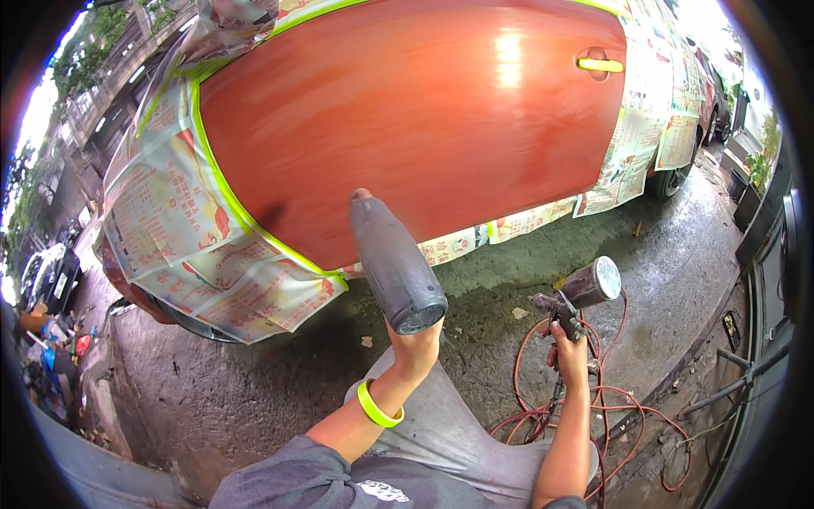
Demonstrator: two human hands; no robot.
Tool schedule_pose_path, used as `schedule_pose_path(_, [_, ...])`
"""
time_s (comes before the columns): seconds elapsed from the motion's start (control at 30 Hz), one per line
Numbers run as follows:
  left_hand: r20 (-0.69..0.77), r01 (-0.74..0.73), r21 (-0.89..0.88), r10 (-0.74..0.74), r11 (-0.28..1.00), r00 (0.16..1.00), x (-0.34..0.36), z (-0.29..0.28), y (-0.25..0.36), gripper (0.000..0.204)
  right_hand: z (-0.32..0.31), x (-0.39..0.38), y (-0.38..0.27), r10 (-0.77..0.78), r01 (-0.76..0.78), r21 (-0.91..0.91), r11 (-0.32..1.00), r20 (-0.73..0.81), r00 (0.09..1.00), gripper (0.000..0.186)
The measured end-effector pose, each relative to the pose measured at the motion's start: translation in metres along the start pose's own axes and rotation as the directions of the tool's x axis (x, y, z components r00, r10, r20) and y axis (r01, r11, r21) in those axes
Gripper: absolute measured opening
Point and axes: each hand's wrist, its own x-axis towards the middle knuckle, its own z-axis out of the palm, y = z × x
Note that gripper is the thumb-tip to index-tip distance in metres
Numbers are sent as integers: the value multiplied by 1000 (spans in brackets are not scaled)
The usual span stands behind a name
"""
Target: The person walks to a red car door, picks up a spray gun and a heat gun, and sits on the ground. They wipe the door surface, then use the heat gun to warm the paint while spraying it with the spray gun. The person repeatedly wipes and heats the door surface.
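My left hand [415, 346] is raised in front of the car and closed under a dark grey blower [395, 267], shaped like a hair dryer with a round vented back end. Its body hides most of my fingers and the handle. The narrow tip points towards a reddish-orange car door [424, 127], edged in bright yellow-green tape. Low at the right, my right hand [570, 343] grips a spray gun [558, 307] by its handle, away from the door. A paint-stained cup [591, 283] sits on the gun, tilted sideways.
Printed paper sheets [174, 195] mask the car around the door; tape covers the door handle [600, 64]. A red hose [623, 394] lies coiled on the wet concrete floor [246, 390] beside my right arm. Clutter [55, 365] stands at far left, metal pipes [746, 373] at right.
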Motion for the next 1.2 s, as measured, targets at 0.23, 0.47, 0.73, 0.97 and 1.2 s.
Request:
schedule_pose_path(0.23, [158, 44, -65, -34, 997, 987, -16, 0, -18, 68, -2, 1, 1, 7, -8, -11, 1000, -11, 1000, 30])
schedule_pose_path(0.47, [207, 288, -306, -232, 908, 951, -26, 10, -10, 63, -1, 1, 3, 23, -24, -34, 999, -22, 999, 31])
schedule_pose_path(0.73, [115, 351, -509, -342, 786, 933, -42, 31, 25, 52, 1, 4, 7, 33, -34, -60, 998, -17, 999, 31])
schedule_pose_path(0.97, [404, 510, -345, -366, 788, 838, -38, 14, 20, 53, 2, 3, 2, 47, -47, -26, 999, -23, 999, 30])
schedule_pose_path(1.2, [70, 448, -379, -458, 809, 886, -26, 19, 4, 18, -3, 7, 14, 48, -45, -59, 997, 37, 998, 30])
